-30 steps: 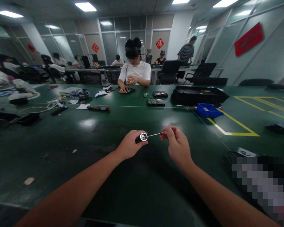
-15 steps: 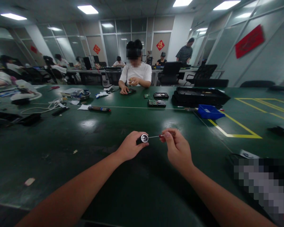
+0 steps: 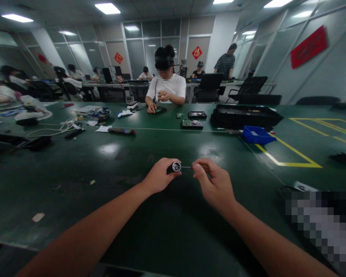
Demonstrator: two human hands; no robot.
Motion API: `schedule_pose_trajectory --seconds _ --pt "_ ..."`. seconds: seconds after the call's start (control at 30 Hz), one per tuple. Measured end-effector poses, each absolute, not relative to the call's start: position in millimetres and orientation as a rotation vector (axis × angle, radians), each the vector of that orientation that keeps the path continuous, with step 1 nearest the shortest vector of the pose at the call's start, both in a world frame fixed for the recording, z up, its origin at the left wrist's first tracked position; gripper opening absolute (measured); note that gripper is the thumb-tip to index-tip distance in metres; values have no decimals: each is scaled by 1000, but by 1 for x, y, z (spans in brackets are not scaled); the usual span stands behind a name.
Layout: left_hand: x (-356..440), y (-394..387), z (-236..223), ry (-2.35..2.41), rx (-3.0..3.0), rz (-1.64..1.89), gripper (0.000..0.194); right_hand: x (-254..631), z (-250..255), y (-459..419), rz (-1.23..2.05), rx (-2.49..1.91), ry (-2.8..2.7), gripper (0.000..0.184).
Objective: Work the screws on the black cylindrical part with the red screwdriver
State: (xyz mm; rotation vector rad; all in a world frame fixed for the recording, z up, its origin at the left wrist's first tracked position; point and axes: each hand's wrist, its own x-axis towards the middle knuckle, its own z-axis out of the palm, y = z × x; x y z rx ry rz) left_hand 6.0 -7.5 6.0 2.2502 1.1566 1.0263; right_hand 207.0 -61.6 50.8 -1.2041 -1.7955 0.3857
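Note:
Over the green table (image 3: 118,215), my left hand (image 3: 160,176) is wrapped round a black cylinder (image 3: 176,166) with a silver-rimmed round end; its exact kind I cannot make out. That end faces up toward me and has dark openings inside the ring. My right hand (image 3: 215,179) pinches a screwdriver (image 3: 187,167) with a thin metal shaft and a reddish handle. The shaft lies level and points left, its tip at the cylinder's ringed end. Most of the handle is hidden behind my fingers.
Across the table a person in a white shirt (image 3: 167,90) handles a small dark device. Hard drives (image 3: 192,124), a black tray (image 3: 245,116) and a blue bin (image 3: 258,134) stand at the back. A pen-like tool (image 3: 121,131) lies left, and yellow tape (image 3: 300,164) marks the right.
My right hand has come slightly closer to the cylinder, and less of the screwdriver shaft shows between the hands. The left hand keeps its hold. The view has shifted slightly.

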Motion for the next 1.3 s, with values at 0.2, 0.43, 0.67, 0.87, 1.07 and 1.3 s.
schedule_pose_trajectory --seconds 0.2,0.43,0.67,0.87,1.07,1.3 --pt "5 -8 7 1196 2203 1058 34 207 47 -59 364 -1173 -1756 33" --pt "5 -8 8 1167 2226 1033 33 208 47 -59 385 -1216 -1758 23" --pt "7 -9 9 1174 2253 1017 32 205 40 -47 728 -1083 -1370 23" --pt "6 -10 11 1160 2262 1039 33 207 35 -32 1144 -939 -947 23" --pt "6 -9 8 1152 2280 1015 32 210 35 -35 980 -974 -1004 22" --pt "6 -9 8 1139 2291 1028 33 209 41 -46 668 -1139 -1367 22"
